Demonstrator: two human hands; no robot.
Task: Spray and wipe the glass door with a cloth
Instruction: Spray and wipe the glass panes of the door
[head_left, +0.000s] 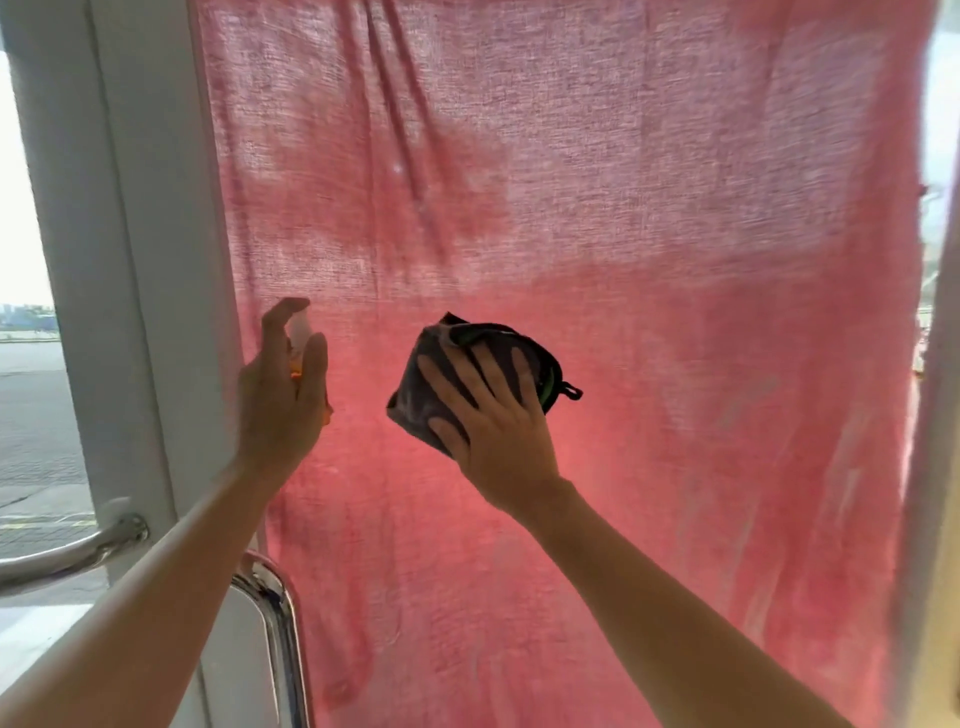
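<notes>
Most of the spray bottle (300, 353) is sitting hidden inside the left hand (283, 400): only a pale, blurred top and a sliver of orange are showing between the fingers, so its shape and how full it is are impossible to judge. That hand is wrapping around the bottle, with one finger arching over the top; whether it is pressing down cannot be told. The glass door (940, 130) is itself hard to make out, since a pink curtain (571, 208) is hanging right behind the pane and filling nearly the whole view, glowing with daylight; only a bright strip of uncovered glass is showing at the far right edge. The right hand (493, 415) is lying flat with fingers spread wide, pressing a dark folded cloth (467, 364) against the pane around mid-height. A green edge and a small loop are peeking out of the cloth on its right side. The two hands are staying near each other but apart. To the left, a pale door frame (104, 260) is standing, with a metal handle (72, 551) partly cut off at the edge and another shiny handle (275, 597) being partly covered by the left forearm
</notes>
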